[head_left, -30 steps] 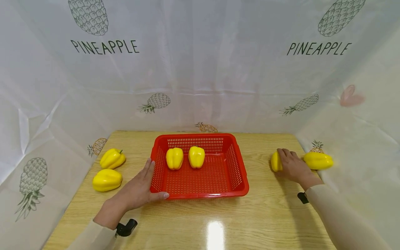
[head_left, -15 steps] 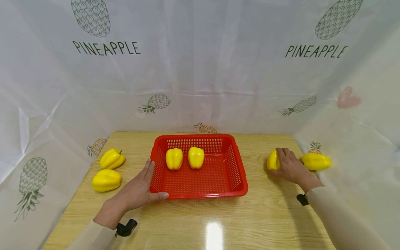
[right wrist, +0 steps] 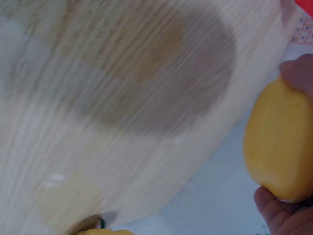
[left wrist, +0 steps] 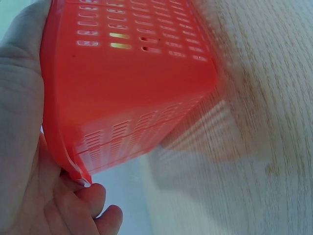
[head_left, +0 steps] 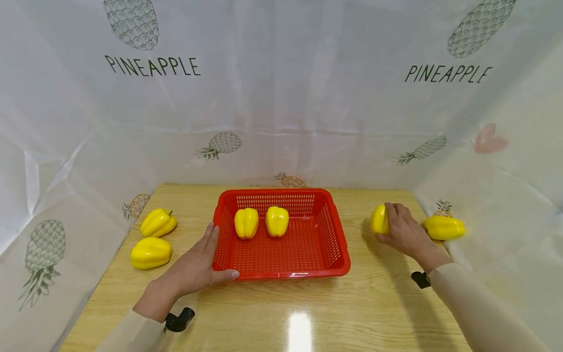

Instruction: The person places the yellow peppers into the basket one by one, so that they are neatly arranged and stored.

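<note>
A red plastic basket (head_left: 281, 275) stands in the middle, with two yellow bell peppers (head_left: 246, 223) inside. My left hand (head_left: 193, 266) holds the basket's near left corner, thumb along the front rim and fingers at the left side. In the left wrist view, fingertips (left wrist: 93, 197) bend below the red rim. My right hand (head_left: 406, 232) grips another yellow bell pepper (head_left: 378, 220) above the table's right part, its palm covering part of it. The right wrist view shows this pepper (right wrist: 279, 142) between thumb and fingers, with a shadow on the wood.
Two yellow bell peppers (head_left: 151, 253) lie at the table's left. Another bell pepper (head_left: 444, 228) lies by the right edge, beyond the right wrist. A white pineapple-print sheet (head_left: 281, 98) encloses the back and sides of the wooden table (head_left: 246, 318).
My right hand has moved left with the bell pepper and raised it off the table. The left hand has stayed at the basket's corner.
</note>
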Demonstrator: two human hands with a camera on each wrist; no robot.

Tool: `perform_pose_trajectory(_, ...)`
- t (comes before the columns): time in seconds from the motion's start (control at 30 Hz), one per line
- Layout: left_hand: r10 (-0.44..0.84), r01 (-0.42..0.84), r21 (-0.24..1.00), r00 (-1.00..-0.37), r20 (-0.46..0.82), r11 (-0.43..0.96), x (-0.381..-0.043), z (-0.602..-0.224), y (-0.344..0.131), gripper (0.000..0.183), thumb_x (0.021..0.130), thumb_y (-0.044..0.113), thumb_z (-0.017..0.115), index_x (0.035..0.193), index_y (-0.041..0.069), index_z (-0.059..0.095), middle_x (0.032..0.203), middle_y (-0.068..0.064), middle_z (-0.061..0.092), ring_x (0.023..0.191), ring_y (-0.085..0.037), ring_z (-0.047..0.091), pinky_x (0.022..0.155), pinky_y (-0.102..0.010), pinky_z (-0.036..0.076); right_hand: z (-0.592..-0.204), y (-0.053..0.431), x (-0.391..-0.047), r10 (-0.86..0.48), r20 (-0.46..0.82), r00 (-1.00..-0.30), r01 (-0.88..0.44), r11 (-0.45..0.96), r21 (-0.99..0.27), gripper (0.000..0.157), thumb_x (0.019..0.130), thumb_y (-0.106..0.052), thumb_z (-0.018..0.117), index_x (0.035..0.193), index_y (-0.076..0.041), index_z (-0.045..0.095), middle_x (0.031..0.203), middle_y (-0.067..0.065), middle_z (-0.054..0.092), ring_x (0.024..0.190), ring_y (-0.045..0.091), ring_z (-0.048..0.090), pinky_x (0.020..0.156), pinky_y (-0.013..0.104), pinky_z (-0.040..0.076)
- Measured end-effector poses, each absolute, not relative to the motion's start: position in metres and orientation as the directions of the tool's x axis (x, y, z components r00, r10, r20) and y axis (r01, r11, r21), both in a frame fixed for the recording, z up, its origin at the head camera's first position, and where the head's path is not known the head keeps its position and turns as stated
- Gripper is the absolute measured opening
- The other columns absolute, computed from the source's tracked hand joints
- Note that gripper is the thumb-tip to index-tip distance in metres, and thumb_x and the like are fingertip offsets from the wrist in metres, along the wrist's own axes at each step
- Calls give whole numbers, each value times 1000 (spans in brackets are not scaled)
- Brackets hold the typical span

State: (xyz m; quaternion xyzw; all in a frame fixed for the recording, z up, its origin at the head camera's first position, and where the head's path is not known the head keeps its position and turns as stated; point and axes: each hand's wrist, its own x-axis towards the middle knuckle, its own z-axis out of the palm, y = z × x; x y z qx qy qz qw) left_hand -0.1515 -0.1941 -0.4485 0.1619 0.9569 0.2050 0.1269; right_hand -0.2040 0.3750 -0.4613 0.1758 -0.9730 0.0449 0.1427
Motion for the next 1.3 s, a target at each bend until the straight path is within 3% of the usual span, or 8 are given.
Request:
perform_pose_trajectory(0.3, 357, 254, 432, -917, -177, 865, -152, -448, -195, 134, 85, 78, 70, 168, -2, 0, 176, -23, -5, 159, -51, 19, 124, -65, 31, -457, 363, -209, -371, 375, -850, -406, 914, -16, 87, 77, -29, 90, 131, 16, 40, 106, 35, 54, 81, 40, 57, 67, 50, 61)
perform_pose_trajectory(0.6, 366, 270, 428, -916, -162, 863, -150, -448, -195, 134, 85, 80, 67, 167, -3, 2, 176, -25, -3, 158, -52, 21, 122, -65, 33, -449, 352, -209, -372, 378, -848, -406, 914, -12, 83, 77, -31, 88, 131, 10, 42, 103, 27, 49, 85, 37, 51, 61, 42, 57)
perform_pose_trajectory(0.93, 357, 265, 420, -921, -158, 868, -151, -450, -194, 137, 82, 84, 66, 167, -4, 4, 176, -26, -2, 158, -52, 22, 122, -64, 34, -424, 339, -218, -486, 451, -748, -490, 864, 118, 78, 74, -36, 81, 123, 12, 46, 94, 22, 47, 81, 33, 44, 66, 38, 45)
perform_pose_trajectory(1.3, 365, 275, 426, -920, -143, 862, -150, -451, -196, 134, 84, 79, 69, 167, -4, 5, 176, -26, -1, 156, -52, 26, 122, -64, 35, -389, 296, -228, -541, 374, -753, -528, 837, 148, 81, 77, -39, 86, 127, 11, 46, 98, 22, 51, 84, 34, 50, 70, 39, 53)
